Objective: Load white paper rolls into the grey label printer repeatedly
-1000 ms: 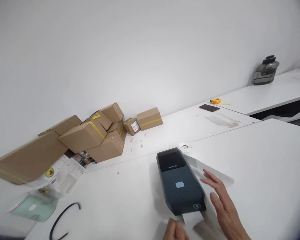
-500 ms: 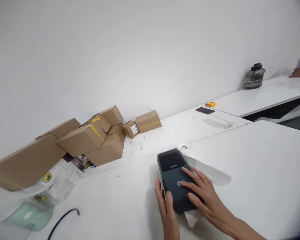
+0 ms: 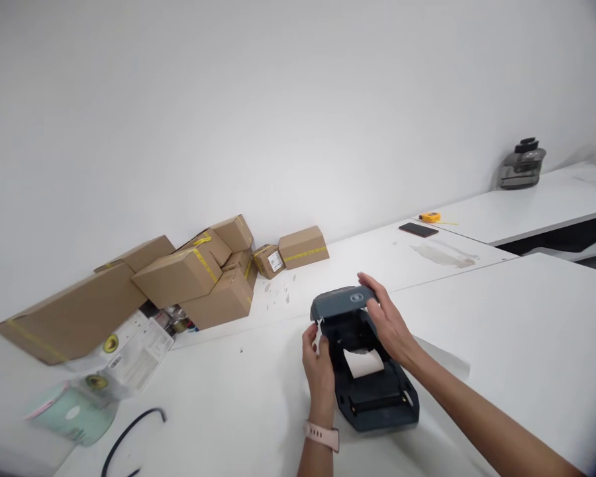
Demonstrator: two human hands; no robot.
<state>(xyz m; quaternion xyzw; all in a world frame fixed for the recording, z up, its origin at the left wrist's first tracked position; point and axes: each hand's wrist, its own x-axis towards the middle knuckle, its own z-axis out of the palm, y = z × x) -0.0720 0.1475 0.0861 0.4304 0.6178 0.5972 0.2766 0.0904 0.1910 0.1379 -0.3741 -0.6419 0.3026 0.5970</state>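
Pinching the raised lid [image 3: 338, 304] at its right corner, my right hand [image 3: 391, 326] has its thumb and fingers closed around the edge. My left hand [image 3: 320, 368] curls loosely by the left side; from here I can't tell whether it grips. The label printer [image 3: 367, 389] sits open on the near white table [image 3: 228, 411], paper roll [image 3: 364, 364] inside.
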